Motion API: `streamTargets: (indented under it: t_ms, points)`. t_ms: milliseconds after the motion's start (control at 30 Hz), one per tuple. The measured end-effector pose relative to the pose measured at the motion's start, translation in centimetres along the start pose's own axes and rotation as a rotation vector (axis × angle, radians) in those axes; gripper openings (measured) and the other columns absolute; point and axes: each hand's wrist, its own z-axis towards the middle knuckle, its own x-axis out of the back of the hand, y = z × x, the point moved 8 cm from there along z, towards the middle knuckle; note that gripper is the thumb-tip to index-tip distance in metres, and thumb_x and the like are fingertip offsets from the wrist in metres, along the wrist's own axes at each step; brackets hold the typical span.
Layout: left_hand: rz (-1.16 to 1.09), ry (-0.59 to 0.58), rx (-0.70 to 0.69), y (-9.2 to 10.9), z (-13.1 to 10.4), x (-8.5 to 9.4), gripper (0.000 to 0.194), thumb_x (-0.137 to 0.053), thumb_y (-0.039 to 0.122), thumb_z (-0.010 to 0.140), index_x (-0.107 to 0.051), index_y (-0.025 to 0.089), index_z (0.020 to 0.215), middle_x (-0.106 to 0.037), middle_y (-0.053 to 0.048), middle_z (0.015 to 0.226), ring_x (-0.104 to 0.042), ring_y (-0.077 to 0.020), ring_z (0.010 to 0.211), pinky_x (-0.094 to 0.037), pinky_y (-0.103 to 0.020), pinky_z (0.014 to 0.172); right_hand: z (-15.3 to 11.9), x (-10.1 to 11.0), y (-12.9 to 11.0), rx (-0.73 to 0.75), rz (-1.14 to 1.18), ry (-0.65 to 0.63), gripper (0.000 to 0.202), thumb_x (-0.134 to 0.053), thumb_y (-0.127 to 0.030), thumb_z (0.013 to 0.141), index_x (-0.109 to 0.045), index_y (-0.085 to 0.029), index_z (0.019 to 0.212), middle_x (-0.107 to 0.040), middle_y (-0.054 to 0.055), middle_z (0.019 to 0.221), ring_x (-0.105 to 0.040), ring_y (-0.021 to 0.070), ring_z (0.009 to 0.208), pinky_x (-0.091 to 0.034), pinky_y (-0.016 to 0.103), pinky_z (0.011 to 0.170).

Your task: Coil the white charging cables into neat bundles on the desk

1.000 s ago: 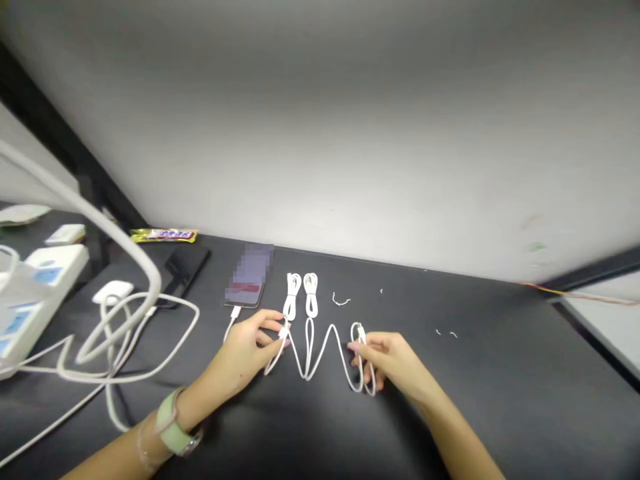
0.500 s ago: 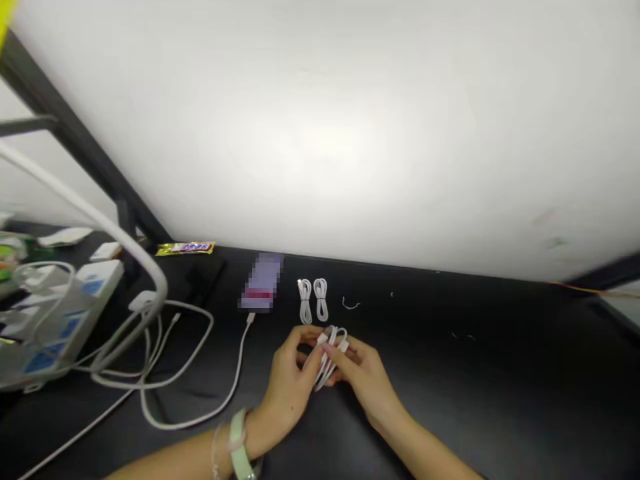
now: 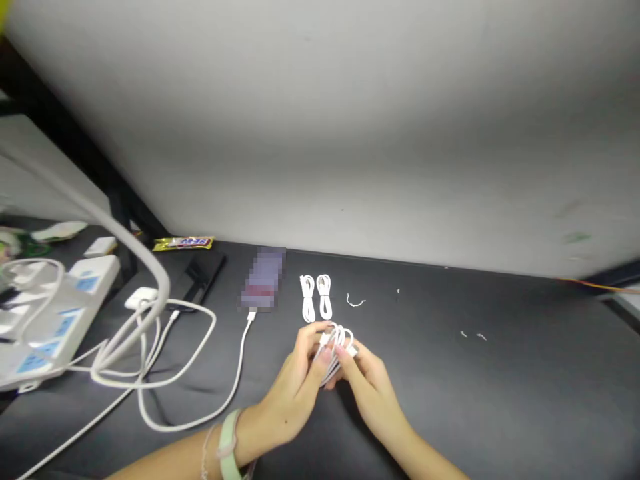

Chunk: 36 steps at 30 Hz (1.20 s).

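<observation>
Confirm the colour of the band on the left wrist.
The watch-style band is pale green; it shows best in the head view.

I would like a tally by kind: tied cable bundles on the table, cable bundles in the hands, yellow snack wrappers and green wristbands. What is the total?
Tied cable bundles on the table: 2
Cable bundle in the hands: 1
Yellow snack wrapper: 1
Green wristband: 1
Total: 5

A slim white charging cable is gathered into several loose, narrow loops, slightly tilted, pinched between the left hand and right hand; a white plug shows at its left side.
</observation>
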Motion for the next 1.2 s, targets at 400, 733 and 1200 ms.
streamTargets:
  t_ms: [400,733,1200]
  points:
    - [0.355,-0.212,-0.25,1.2,-1.0,-1.3,0.078,-0.04,0.003,0.083,-0.003,0.026,0.147,-0.028,-0.011,0.144,-0.031,-0.0217,0.132,-0.028,-0.041,0.112,-0.3,0.5,-0.6,0.064,-0.319,0.007,0.034,-0.027,-0.041,0.098,-0.046,-0.02,0.079,-0.05,-0.002,0.062,-0.046,0.0129,0.054,-0.037,0.024,0.052]
    - [0.301,-0.204,-0.231,2.1,-2.0,-2.1,0.073,-0.04,0.006,0.085,-0.007,0.026,0.147,-0.024,-0.012,0.148,-0.028,-0.0256,0.136,-0.025,-0.044,0.113,-0.6,0.4,-0.6,0.016,-0.2,0.01,0.029,-0.041,-0.044,0.093,-0.047,-0.019,0.079,-0.048,-0.003,0.065,-0.046,0.0117,0.057,-0.038,0.023,0.053]
    - [-0.144,-0.399,0.353,-0.9,-1.6,-2.6,0.022,-0.036,0.038,0.092,-0.043,0.017,0.089,-0.056,0.0,0.076,-0.051,-0.006,0.049,-0.039,-0.017,0.042,-0.1,1.1,0.2,0.028,-0.18,0.015,0.044,-0.031,-0.058,0.092,-0.043,-0.021,0.07,-0.045,-0.004,0.054,-0.043,0.0101,0.045,-0.035,0.021,0.043]
